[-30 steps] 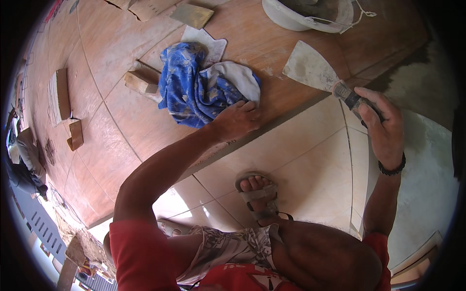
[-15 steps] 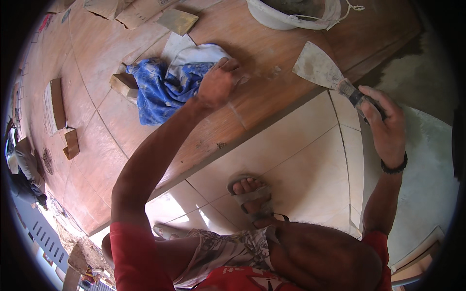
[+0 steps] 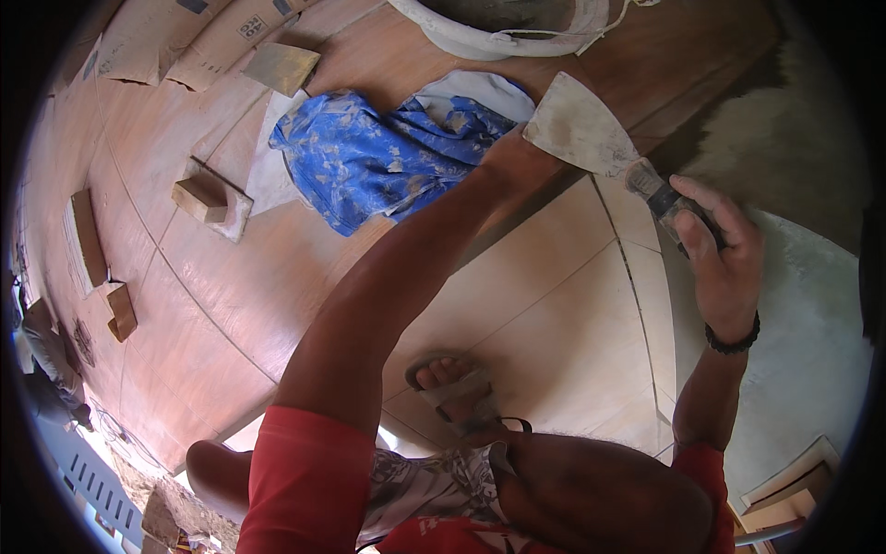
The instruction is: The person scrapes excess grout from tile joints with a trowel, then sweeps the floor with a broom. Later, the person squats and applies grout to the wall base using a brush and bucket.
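Observation:
My right hand (image 3: 724, 263) is closed round the dark handle of a putty knife (image 3: 581, 129); its wide blade, smeared with pale residue, points up and left. My left hand (image 3: 524, 159) is at the right end of a crumpled blue cloth (image 3: 369, 152) with pale stains and a white part, lying on the reddish tiled step. The blade covers the left fingers in part, but the cloth bunches up to them and has followed the hand. A wood-handled float (image 3: 205, 198) lies left of the cloth, by a white sheet (image 3: 270, 166).
A white bucket (image 3: 452, 39) with a cord on its rim stands at the top. Near it are a flat yellowish block (image 3: 281, 68) and cardboard boxes (image 3: 198, 57). Wooden pieces (image 3: 85, 240) lie at left. Below the step edge, my sandalled foot (image 3: 452, 388) rests on pale tiles (image 3: 544, 323).
My left hand has moved right, pulling the cloth along and spreading it; the float behind it is now uncovered. The putty knife stays in my right hand, and the view has shifted a little.

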A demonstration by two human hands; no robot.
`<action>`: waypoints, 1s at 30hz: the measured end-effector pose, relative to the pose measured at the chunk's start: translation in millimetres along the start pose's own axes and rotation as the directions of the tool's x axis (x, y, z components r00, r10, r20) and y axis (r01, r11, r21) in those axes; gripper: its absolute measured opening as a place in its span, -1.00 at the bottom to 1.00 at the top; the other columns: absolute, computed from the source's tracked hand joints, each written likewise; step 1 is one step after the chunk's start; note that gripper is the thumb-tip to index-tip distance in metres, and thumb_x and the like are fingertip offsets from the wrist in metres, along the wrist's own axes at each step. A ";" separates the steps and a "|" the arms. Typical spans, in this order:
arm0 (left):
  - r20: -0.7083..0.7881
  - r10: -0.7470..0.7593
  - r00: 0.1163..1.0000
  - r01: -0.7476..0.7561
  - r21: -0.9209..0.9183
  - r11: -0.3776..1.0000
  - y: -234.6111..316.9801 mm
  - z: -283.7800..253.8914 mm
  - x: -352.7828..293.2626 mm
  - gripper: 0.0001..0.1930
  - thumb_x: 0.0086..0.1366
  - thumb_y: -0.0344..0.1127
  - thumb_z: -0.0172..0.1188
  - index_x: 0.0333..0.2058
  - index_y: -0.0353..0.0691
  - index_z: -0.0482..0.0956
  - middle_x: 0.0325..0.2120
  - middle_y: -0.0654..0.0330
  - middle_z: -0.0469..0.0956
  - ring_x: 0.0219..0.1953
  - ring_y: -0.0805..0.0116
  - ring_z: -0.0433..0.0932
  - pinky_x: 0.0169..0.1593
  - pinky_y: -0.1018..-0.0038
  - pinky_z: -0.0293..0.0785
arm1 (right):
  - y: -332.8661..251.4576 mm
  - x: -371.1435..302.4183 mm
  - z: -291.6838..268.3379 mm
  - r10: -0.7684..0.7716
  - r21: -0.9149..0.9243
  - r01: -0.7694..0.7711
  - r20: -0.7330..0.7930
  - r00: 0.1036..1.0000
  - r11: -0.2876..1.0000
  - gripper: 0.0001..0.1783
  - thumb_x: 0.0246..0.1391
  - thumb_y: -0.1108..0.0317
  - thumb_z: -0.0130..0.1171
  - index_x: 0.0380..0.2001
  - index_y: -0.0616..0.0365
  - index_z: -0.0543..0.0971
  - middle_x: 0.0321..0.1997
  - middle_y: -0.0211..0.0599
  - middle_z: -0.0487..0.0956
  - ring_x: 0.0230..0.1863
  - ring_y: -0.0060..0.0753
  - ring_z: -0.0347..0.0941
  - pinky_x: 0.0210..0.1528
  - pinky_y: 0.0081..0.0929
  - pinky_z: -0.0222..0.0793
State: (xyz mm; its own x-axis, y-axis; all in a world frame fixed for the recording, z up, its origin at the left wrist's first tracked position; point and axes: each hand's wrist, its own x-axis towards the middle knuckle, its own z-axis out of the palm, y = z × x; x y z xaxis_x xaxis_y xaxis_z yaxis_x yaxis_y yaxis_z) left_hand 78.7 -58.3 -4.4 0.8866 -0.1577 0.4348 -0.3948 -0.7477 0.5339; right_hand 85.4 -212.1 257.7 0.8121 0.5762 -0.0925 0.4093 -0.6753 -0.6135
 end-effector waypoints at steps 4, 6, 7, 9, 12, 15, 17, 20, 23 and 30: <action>-0.045 0.010 0.999 -0.003 0.160 0.987 -11.6 11.0 2.3 -0.60 0.31 -0.17 -0.15 0.09 -0.12 0.33 0.09 0.06 0.31 0.20 0.12 0.21 0.21 0.31 0.17 | -3.5 2.2 22.6 0.031 0.085 -0.029 -0.019 0.999 0.996 -0.72 0.09 0.38 0.14 -0.13 0.26 0.53 -0.55 -0.48 0.44 -0.54 -0.76 0.23 -0.50 -0.74 0.17; 0.027 -0.068 0.997 0.066 0.079 0.995 -11.4 9.1 5.6 -0.56 0.32 -0.13 -0.16 0.13 -0.10 0.28 0.15 0.06 0.24 0.22 0.10 0.17 0.25 0.26 0.11 | -2.6 4.5 26.7 0.042 0.112 -0.040 -0.012 0.999 0.993 -0.72 0.09 0.39 0.14 -0.13 0.27 0.53 -0.55 -0.49 0.43 -0.55 -0.77 0.22 -0.51 -0.75 0.16; 0.108 -0.160 0.981 0.172 -0.116 0.978 -9.5 6.4 10.3 -0.55 0.31 -0.11 -0.15 0.15 -0.08 0.25 0.17 0.07 0.22 0.24 0.09 0.14 0.27 0.23 0.06 | -1.5 5.1 27.9 0.045 0.120 -0.044 -0.008 0.999 0.992 -0.73 0.09 0.39 0.14 -0.13 0.27 0.53 -0.56 -0.49 0.42 -0.55 -0.77 0.22 -0.51 -0.75 0.16; 0.129 -0.244 0.961 0.268 -0.216 0.939 -7.8 7.2 14.1 -0.52 0.30 -0.07 -0.14 0.16 -0.07 0.25 0.19 0.09 0.20 0.26 0.07 0.11 0.29 0.15 -0.02 | -2.7 6.8 31.7 0.061 0.132 -0.062 0.012 0.998 0.989 -0.70 0.11 0.35 0.13 -0.12 0.28 0.52 -0.46 -0.45 0.46 -0.48 -0.74 0.26 -0.43 -0.74 0.19; 0.002 -0.288 0.958 0.287 -0.097 0.953 -16.6 18.0 9.3 -0.52 0.29 -0.04 -0.14 0.14 -0.06 0.27 0.18 0.11 0.21 0.27 0.07 0.07 0.31 0.04 -0.13 | -16.3 17.2 41.2 0.050 0.146 -0.054 0.032 0.998 0.988 -0.68 0.12 0.31 0.13 -0.11 0.30 0.51 -0.35 -0.41 0.50 -0.41 -0.71 0.31 -0.35 -0.72 0.24; 0.084 -0.333 0.939 0.343 -0.198 0.918 -9.6 13.9 8.7 -0.52 0.29 -0.06 -0.14 0.15 -0.06 0.27 0.19 0.11 0.21 0.28 0.06 0.04 0.31 0.02 -0.17 | -29.1 21.9 41.4 -0.012 0.137 0.012 -0.001 1.000 0.991 -0.74 0.10 0.41 0.13 -0.15 0.28 0.52 -0.54 -0.48 0.45 -0.54 -0.78 0.23 -0.50 -0.75 0.18; 0.055 -0.263 0.963 0.268 -0.109 0.957 -10.8 4.9 0.6 -0.55 0.27 -0.08 -0.11 0.10 -0.06 0.30 0.14 0.11 0.25 0.25 0.06 0.09 0.28 0.07 -0.07 | -35.0 20.9 36.7 -0.049 0.127 0.050 -0.011 0.999 0.991 -0.74 0.10 0.41 0.13 -0.15 0.28 0.52 -0.52 -0.46 0.47 -0.54 -0.77 0.25 -0.50 -0.75 0.20; -0.100 0.007 0.995 0.020 0.268 0.963 -25.1 -13.9 -28.2 -0.74 0.18 -0.14 0.07 -0.19 -0.04 0.53 -0.14 0.20 0.47 0.05 0.16 0.33 0.12 0.18 0.22 | -35.2 14.8 29.0 -0.129 0.105 0.132 -0.029 0.991 0.986 -0.74 0.09 0.42 0.13 -0.15 0.29 0.52 -0.51 -0.45 0.49 -0.53 -0.77 0.27 -0.49 -0.74 0.22; 0.300 -0.058 0.952 0.009 0.161 0.987 -25.8 -72.9 -77.9 -0.82 0.09 -0.29 0.12 -0.29 -0.03 0.57 -0.26 0.27 0.46 -0.08 0.27 0.38 0.03 0.32 0.32 | -25.5 0.2 16.8 -0.035 0.150 0.044 -0.062 0.997 0.988 -0.75 0.09 0.43 0.13 -0.15 0.29 0.52 -0.52 -0.46 0.48 -0.54 -0.78 0.26 -0.50 -0.74 0.21; 0.367 -0.108 0.924 0.057 0.148 0.987 -24.8 -140.7 -170.1 -0.76 -0.05 -0.41 0.12 -0.33 -0.08 0.57 -0.31 0.29 0.41 -0.13 0.28 0.34 -0.05 0.38 0.35 | -30.0 -3.0 11.4 -0.041 0.191 0.049 -0.046 0.998 0.980 -0.76 0.06 0.48 0.11 -0.16 0.27 0.53 -0.56 -0.47 0.47 -0.56 -0.77 0.24 -0.50 -0.73 0.21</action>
State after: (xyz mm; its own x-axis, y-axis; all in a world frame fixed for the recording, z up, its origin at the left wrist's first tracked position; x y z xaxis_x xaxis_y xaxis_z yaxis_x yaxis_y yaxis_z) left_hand -96.3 77.8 10.5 0.9502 -0.3017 0.0776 -0.3038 -0.8426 0.4447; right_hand 65.9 -188.4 267.4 0.8129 0.5815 -0.0308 0.3617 -0.5456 -0.7560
